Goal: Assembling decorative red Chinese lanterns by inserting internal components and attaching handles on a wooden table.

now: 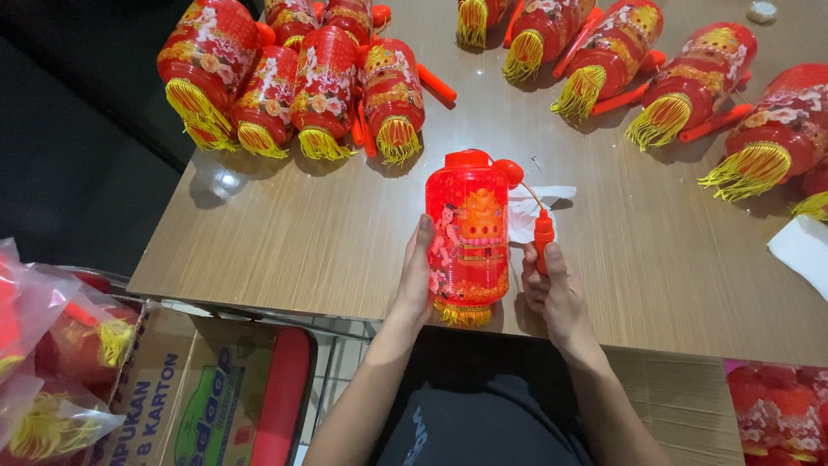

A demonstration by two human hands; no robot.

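1. Red cylindrical plastic lantern [467,237] printed with a gold pavilion and figures, fringed below in yellow thread; glossy, thin-walled. It stands upright at the near edge of the wood-grain laminate table [345,233], between the two hands.
2. Left hand [416,280]: fingers curled against the lantern's left side, steadying it.
3. Right hand [552,289]: closed around the orange-red plastic handle stick [542,235], which a thin cord joins to the lantern's top.
4. White paper scrap [535,207] lying just behind the lantern.
5. Finished lanterns in rows at the far left [293,78] and far right [690,86], lying on their sides, tassels toward the viewer.
6. Cardboard carton [181,388] below the table's left corner.
7. Risks, as judged: the lantern sits close to the edge and could tip off if the grip loosens; a tug on the stick could strain the thin cord; a hard squeeze could dent the shell.
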